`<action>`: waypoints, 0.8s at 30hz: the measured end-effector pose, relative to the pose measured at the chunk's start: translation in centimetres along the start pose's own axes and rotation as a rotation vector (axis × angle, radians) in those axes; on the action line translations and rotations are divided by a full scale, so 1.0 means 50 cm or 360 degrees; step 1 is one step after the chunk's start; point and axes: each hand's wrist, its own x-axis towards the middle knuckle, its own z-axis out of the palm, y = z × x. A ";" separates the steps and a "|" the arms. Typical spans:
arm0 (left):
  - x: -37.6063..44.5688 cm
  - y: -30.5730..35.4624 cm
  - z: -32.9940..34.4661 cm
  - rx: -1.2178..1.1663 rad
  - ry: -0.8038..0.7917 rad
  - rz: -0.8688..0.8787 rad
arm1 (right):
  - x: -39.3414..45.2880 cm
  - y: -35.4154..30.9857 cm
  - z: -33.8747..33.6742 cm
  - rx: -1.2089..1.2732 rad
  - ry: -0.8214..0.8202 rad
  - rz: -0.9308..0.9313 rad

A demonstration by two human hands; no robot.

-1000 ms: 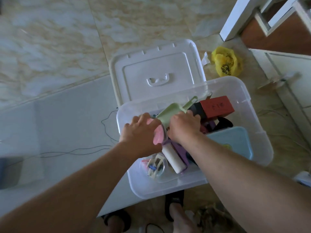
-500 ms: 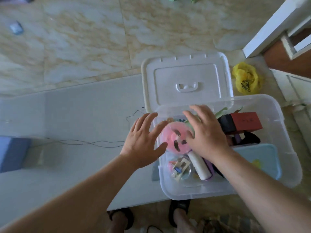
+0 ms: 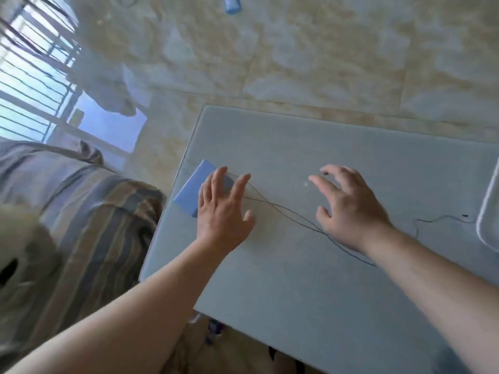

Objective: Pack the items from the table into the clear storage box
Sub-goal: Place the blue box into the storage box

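Observation:
A light blue box (image 3: 192, 190) lies at the left edge of the grey table (image 3: 337, 279). My left hand (image 3: 222, 209) hovers just right of it, fingers spread, fingertips over its near side, holding nothing. My right hand (image 3: 348, 206) is over the middle of the table, fingers apart and curled, empty. A thin black cord (image 3: 294, 215) runs across the table under both hands. Only a corner of the clear storage box (image 3: 488, 211) shows at the right edge; its contents are out of view.
A striped cloth or cushion (image 3: 89, 228) lies left of the table. Beyond the table is marbled floor tile with a small blue object (image 3: 232, 6) at the top. A barred window (image 3: 29, 63) is at upper left.
The view has swung left, away from the storage box. Both hands left the box and moved over the table, the left one reaching to the blue box.

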 end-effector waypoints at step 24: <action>0.030 -0.208 0.049 -0.0927 -0.0373 -0.0397 | 0.219 -0.187 0.194 0.0208 -0.0556 0.0084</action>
